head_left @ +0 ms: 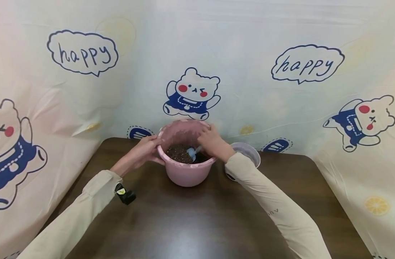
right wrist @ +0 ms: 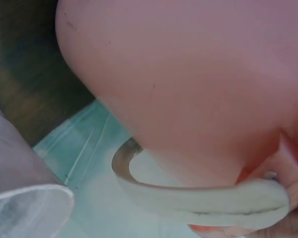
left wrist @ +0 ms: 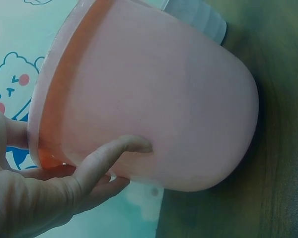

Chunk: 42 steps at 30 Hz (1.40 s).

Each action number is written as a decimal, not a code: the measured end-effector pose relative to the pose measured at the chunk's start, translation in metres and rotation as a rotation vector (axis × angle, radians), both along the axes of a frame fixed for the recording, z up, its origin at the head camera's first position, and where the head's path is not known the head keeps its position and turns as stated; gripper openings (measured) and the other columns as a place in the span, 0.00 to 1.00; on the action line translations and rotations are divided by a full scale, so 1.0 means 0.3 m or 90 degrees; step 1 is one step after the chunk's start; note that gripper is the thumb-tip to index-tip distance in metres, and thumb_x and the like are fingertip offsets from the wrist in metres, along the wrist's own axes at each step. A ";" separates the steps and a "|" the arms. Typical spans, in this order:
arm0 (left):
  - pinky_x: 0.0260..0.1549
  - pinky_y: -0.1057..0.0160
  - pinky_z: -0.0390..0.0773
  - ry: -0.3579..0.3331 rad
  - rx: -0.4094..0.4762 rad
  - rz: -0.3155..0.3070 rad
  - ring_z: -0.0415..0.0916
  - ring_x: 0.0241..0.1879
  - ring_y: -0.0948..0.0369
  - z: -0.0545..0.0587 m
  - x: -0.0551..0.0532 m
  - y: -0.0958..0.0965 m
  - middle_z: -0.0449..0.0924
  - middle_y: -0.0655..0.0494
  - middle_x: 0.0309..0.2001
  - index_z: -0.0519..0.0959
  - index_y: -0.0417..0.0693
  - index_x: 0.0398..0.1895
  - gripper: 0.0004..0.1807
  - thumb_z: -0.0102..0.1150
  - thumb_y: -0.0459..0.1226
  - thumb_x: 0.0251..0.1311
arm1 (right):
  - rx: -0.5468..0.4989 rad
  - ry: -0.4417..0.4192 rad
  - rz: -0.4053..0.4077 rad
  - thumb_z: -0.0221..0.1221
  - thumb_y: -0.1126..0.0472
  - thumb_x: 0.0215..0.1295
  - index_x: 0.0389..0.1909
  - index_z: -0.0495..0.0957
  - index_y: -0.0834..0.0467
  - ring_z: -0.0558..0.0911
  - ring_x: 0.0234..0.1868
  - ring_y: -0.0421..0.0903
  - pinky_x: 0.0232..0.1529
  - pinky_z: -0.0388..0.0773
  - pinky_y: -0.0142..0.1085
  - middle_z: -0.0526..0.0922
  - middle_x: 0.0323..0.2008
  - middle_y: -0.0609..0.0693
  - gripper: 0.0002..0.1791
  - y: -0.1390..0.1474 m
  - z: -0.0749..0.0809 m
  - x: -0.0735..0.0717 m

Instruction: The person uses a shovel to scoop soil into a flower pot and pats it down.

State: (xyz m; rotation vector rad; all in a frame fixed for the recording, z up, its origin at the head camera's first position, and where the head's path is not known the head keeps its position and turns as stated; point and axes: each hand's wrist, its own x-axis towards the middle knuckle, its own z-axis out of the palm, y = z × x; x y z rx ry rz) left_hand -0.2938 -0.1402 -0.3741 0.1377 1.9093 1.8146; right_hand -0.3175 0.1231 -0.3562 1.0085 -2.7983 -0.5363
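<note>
A pink plastic bucket [head_left: 188,175] stands at the back of the table, with dark soil [head_left: 179,153] inside. On the soil lies a small blue trowel [head_left: 192,154], its handle pointing toward my right hand. My left hand [head_left: 142,153] grips the bucket's left rim; in the left wrist view a bent finger [left wrist: 114,149] presses the outer wall. My right hand [head_left: 212,141] holds the right rim, fingers over the inside. The right wrist view shows a pale carrying handle [right wrist: 203,201] hanging beside the wall, and only a corner of this hand.
Just right of the bucket, partly behind my right forearm, stands a whitish tub [head_left: 253,154]. The dark wooden table [head_left: 184,223] ends close behind the bucket, where a printed cloth [head_left: 249,100] hangs. A black strap [head_left: 126,194] sticks out from my left wrist.
</note>
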 end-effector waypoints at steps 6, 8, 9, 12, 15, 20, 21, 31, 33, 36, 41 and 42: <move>0.49 0.45 0.89 0.014 0.007 -0.009 0.56 0.77 0.33 0.001 -0.006 0.006 0.45 0.32 0.82 0.41 0.37 0.85 0.36 0.39 0.38 0.82 | -0.010 -0.002 -0.003 0.69 0.54 0.67 0.41 0.88 0.55 0.77 0.56 0.52 0.63 0.71 0.53 0.88 0.47 0.51 0.09 0.003 -0.001 -0.005; 0.50 0.45 0.89 0.016 0.008 -0.012 0.55 0.78 0.33 0.004 -0.008 0.008 0.44 0.33 0.82 0.40 0.38 0.85 0.36 0.40 0.38 0.82 | -0.027 -0.009 -0.005 0.69 0.55 0.68 0.41 0.88 0.55 0.77 0.55 0.51 0.63 0.70 0.52 0.88 0.46 0.51 0.08 0.010 -0.002 -0.009; 0.50 0.45 0.89 0.012 0.006 -0.011 0.54 0.78 0.34 0.004 -0.009 0.007 0.44 0.33 0.82 0.40 0.39 0.85 0.37 0.39 0.38 0.82 | -0.036 -0.016 -0.003 0.69 0.56 0.68 0.40 0.87 0.56 0.77 0.55 0.51 0.63 0.70 0.52 0.88 0.45 0.51 0.08 0.012 -0.003 -0.010; 0.50 0.45 0.89 0.003 -0.003 -0.006 0.55 0.78 0.34 0.005 -0.007 0.001 0.43 0.33 0.83 0.39 0.39 0.85 0.37 0.39 0.38 0.82 | -0.059 -0.032 0.013 0.68 0.57 0.68 0.38 0.87 0.57 0.77 0.53 0.51 0.62 0.69 0.52 0.87 0.43 0.52 0.06 0.016 -0.006 -0.016; 0.50 0.45 0.89 0.001 -0.010 0.001 0.58 0.76 0.34 0.001 -0.002 -0.008 0.45 0.33 0.82 0.39 0.38 0.85 0.36 0.38 0.38 0.82 | -0.072 -0.048 0.027 0.68 0.57 0.68 0.38 0.87 0.57 0.77 0.53 0.52 0.61 0.69 0.52 0.86 0.43 0.53 0.07 0.013 -0.007 -0.020; 0.51 0.45 0.89 0.005 0.000 -0.009 0.57 0.77 0.33 -0.007 -0.001 -0.002 0.45 0.32 0.82 0.39 0.38 0.85 0.36 0.38 0.39 0.82 | -0.088 -0.071 0.012 0.69 0.58 0.68 0.35 0.88 0.57 0.76 0.53 0.51 0.60 0.68 0.51 0.85 0.43 0.52 0.05 0.025 -0.006 -0.024; 0.51 0.45 0.89 0.004 0.002 -0.010 0.57 0.77 0.33 -0.007 -0.003 0.002 0.45 0.31 0.82 0.39 0.38 0.85 0.37 0.38 0.39 0.82 | -0.094 -0.077 0.009 0.69 0.59 0.68 0.34 0.88 0.57 0.75 0.53 0.51 0.60 0.67 0.50 0.85 0.43 0.53 0.05 0.030 -0.004 -0.024; 0.51 0.43 0.88 -0.001 0.010 -0.007 0.52 0.78 0.33 -0.023 0.008 -0.009 0.37 0.32 0.83 0.36 0.39 0.85 0.37 0.38 0.38 0.83 | -0.171 -0.135 0.025 0.69 0.51 0.68 0.38 0.88 0.57 0.75 0.55 0.51 0.58 0.65 0.49 0.85 0.46 0.53 0.12 0.040 0.004 -0.022; 0.52 0.43 0.88 0.000 0.012 -0.009 0.51 0.79 0.34 -0.024 0.009 -0.006 0.38 0.33 0.83 0.36 0.39 0.85 0.37 0.38 0.39 0.83 | -0.187 -0.147 0.018 0.70 0.51 0.67 0.42 0.89 0.56 0.75 0.58 0.52 0.58 0.65 0.49 0.85 0.49 0.53 0.12 0.045 0.012 -0.018; 0.52 0.42 0.88 -0.001 0.012 -0.008 0.53 0.78 0.34 -0.019 0.005 0.002 0.39 0.33 0.83 0.37 0.40 0.85 0.37 0.39 0.39 0.82 | -0.210 -0.154 0.013 0.71 0.53 0.67 0.46 0.88 0.55 0.72 0.69 0.54 0.57 0.64 0.49 0.84 0.60 0.55 0.12 0.057 0.034 -0.007; 0.53 0.42 0.87 -0.007 0.004 0.001 0.56 0.77 0.34 -0.008 -0.002 0.005 0.39 0.34 0.83 0.37 0.39 0.85 0.37 0.39 0.39 0.82 | -0.255 -0.169 -0.005 0.70 0.55 0.68 0.48 0.88 0.55 0.68 0.74 0.55 0.55 0.63 0.50 0.78 0.68 0.57 0.12 0.076 0.060 0.010; 0.53 0.42 0.87 -0.007 0.006 0.002 0.55 0.77 0.34 -0.007 -0.002 0.003 0.37 0.34 0.83 0.36 0.38 0.85 0.38 0.39 0.39 0.82 | -0.260 -0.170 -0.012 0.70 0.54 0.69 0.47 0.88 0.55 0.70 0.72 0.54 0.56 0.62 0.50 0.79 0.66 0.56 0.12 0.079 0.060 0.014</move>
